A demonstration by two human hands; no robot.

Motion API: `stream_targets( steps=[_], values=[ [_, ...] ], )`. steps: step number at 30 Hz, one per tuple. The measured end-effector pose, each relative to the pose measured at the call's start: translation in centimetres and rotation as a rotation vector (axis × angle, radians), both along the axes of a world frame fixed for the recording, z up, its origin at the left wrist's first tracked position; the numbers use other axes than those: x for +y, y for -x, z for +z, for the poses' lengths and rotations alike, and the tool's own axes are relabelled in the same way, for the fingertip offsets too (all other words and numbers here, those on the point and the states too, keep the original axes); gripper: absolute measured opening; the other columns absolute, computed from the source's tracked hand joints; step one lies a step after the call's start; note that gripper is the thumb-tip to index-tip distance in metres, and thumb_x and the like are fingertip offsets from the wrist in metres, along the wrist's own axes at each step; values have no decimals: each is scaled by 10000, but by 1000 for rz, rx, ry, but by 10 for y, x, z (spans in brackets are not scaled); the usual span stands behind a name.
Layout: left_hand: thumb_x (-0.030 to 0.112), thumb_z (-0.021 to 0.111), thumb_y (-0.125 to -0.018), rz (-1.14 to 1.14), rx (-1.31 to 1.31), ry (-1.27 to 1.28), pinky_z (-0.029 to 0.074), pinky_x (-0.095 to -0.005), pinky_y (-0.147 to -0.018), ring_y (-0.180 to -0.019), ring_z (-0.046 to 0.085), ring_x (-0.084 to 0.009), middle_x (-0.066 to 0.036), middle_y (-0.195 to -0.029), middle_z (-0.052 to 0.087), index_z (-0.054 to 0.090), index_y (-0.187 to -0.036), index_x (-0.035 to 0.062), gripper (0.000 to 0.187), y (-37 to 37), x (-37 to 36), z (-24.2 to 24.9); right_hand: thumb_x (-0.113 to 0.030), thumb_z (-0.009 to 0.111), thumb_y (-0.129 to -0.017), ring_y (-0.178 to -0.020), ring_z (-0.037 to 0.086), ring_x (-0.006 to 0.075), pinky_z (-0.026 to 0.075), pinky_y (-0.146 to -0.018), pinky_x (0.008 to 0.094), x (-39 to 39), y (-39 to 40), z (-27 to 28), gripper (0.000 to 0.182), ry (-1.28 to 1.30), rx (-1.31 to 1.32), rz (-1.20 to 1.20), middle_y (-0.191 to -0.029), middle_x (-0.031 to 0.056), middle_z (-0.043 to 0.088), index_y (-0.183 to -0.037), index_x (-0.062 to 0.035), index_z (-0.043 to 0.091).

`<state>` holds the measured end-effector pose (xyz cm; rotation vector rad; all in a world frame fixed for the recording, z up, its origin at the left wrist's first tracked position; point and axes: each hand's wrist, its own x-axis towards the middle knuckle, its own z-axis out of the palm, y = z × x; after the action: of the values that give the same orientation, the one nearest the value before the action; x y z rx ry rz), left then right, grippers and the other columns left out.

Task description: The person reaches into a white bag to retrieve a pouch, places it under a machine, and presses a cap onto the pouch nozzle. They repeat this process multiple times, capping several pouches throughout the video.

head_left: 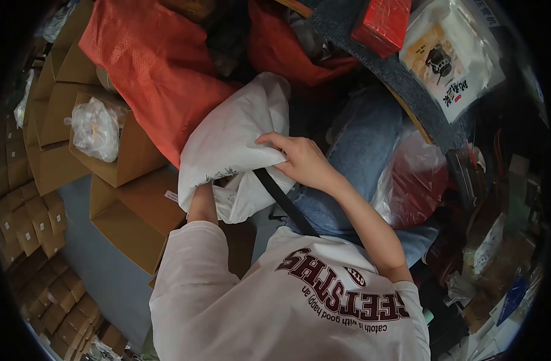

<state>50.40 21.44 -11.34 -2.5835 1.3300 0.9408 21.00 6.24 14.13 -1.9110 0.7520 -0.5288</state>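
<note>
A white bag (236, 129) of soft, cloth-like material with dark print near its mouth lies before me, bunched and tilted. My right hand (302, 161) grips the rim of its opening between thumb and fingers. On the other side, my left forearm (203, 204) reaches into the mouth of the bag. The left hand itself is hidden inside, so its fingers and anything in them do not show. A black strap (284, 201) runs from beside the bag toward my lap. What the bag contains cannot be made out.
Orange woven sacks (149, 66) stand behind the bag. Open cardboard boxes (131, 222) are at left, one holding a clear plastic-wrapped item (96, 129). A grey-covered surface (341, 39) at upper right bears a red box (382, 27) and printed plastic pouches (446, 60). A clear bag with dark red contents (415, 180) sits beside my leg.
</note>
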Motion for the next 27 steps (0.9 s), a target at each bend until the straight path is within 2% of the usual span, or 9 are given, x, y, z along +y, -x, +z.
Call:
stream_targets(
  steps=[13, 14, 16, 18, 21, 23, 25, 26, 27],
  values=[
    [423, 700, -731, -243, 43, -41, 344, -397, -1063, -1250, 451, -361, -214, -1389, 445, 473, -1339, 71, 738, 23, 26, 30, -4, 590, -756, -797, 657, 257, 499, -717, 318, 0, 12, -17, 340, -124, -152, -86, -915, 143, 658, -1086, -83, 610],
    [384, 736, -695, -486, 53, 200, 450, -416, -936, -1052, 574, -398, -258, -1149, 591, 571, -1198, 22, 641, 23, 30, 43, -7, 580, -762, -820, 659, 264, 501, -730, 317, -5, 13, -18, 316, -96, -136, -149, -937, 145, 661, -1070, -72, 615],
    [423, 725, -717, -548, 8, -188, 521, -405, -813, -864, 658, -400, -236, -1013, 665, 642, -1103, -12, 589, 74, -5, 177, -24, 575, -776, -860, 656, 279, 510, -750, 333, -12, 16, -17, 308, -51, -29, -219, -990, 138, 655, -1081, -58, 609],
    [362, 754, -728, -573, 200, -25, 538, -357, -687, -720, 683, -325, -222, -906, 678, 634, -1067, -37, 537, 85, -16, 262, -33, 586, -776, -887, 647, 291, 510, -770, 351, -13, 24, -19, 319, 80, 156, -212, -1012, 142, 645, -1093, -62, 608],
    [240, 778, -752, -274, 786, 169, 521, -309, -745, -800, 670, -203, -141, -932, 693, 623, -1077, -40, 456, 94, -36, 366, -84, 608, -780, -961, 611, 337, 500, -844, 400, -7, 43, -36, 371, 498, 529, -172, -1040, 168, 612, -1150, -67, 590],
    [172, 767, -759, -85, 1212, 380, 510, -323, -831, -948, 643, -197, -83, -1067, 668, 555, -1193, -36, 525, 91, -37, 382, -110, 557, -862, -1035, 598, 336, 483, -903, 419, 6, 59, -11, 361, 620, 273, -193, -1115, 159, 619, -1219, -55, 558],
    [138, 750, -761, 38, 1482, 394, 512, -331, -845, -963, 642, -206, -98, -1102, 656, 526, -1227, -34, 545, 94, -44, 361, -135, 516, -910, -1158, 546, 291, 418, -1005, 418, 20, 76, 32, 382, -388, -405, 6, -1265, 117, 565, -1277, -30, 517],
    [103, 733, -762, 174, 1762, 369, 513, -338, -859, -978, 641, -215, -114, -1136, 643, 497, -1261, -32, 568, 98, -53, 346, -135, 516, -910, -1158, 546, 291, 418, -1005, 418, 20, 86, 33, 382, -360, -407, 3, -1265, 117, 565, -1277, -30, 517],
    [71, 706, -769, 288, 1858, 321, 513, -362, -880, -988, 643, -233, -126, -1154, 635, 496, -1269, -22, 550, 108, -63, 333, -167, 491, -936, -1182, 537, 274, 405, -1024, 415, 21, 97, 26, 389, -765, -822, 188, -1301, 110, 547, -1301, -33, 503]
  ],
)
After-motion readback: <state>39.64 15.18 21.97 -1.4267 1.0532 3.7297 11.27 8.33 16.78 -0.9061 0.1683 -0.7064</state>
